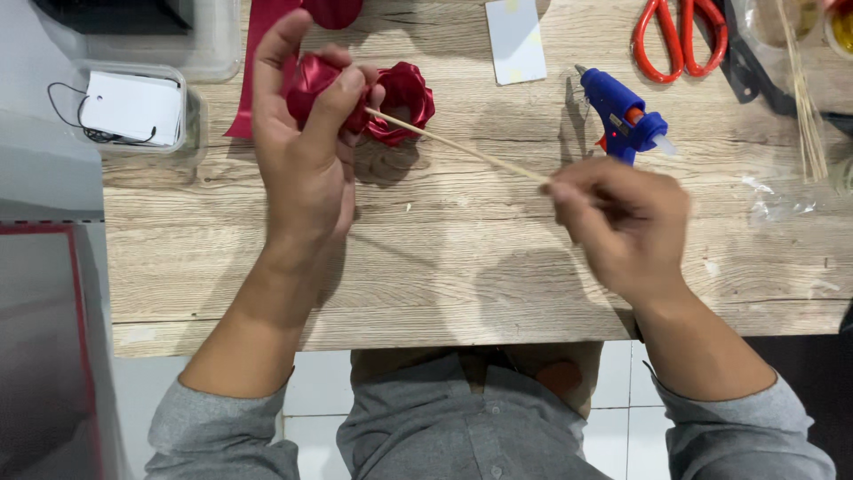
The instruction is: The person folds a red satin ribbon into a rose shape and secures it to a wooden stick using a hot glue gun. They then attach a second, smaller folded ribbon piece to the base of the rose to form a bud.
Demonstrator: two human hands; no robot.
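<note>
Left hand: your left hand [306,169] is closed around a red ribbon rose [318,84], thumb and fingers wrapped over its folds, held just above the tabletop [444,267].
Right hand: your right hand [622,222] pinches the near end of a thin wooden stick [458,147]; the far end runs up to the base of the rose in your left hand.
Second rose: another rose [404,98] lies just beside the first, touching your fingers; you cannot tell whether the stick tip meets it too.
Rose feel: likely light and soft; satin folds look slippery and could crush or unroll, so grip at the base, gently.
Stick feel: likely light, stiff and easy to snap; hold it near the end, as you do, and avoid bending.
Nearby: a blue glue gun [626,120] stands just beyond your right hand; red scissors [680,36], a white card [515,40] and ribbon [258,53] lie farther back.
</note>
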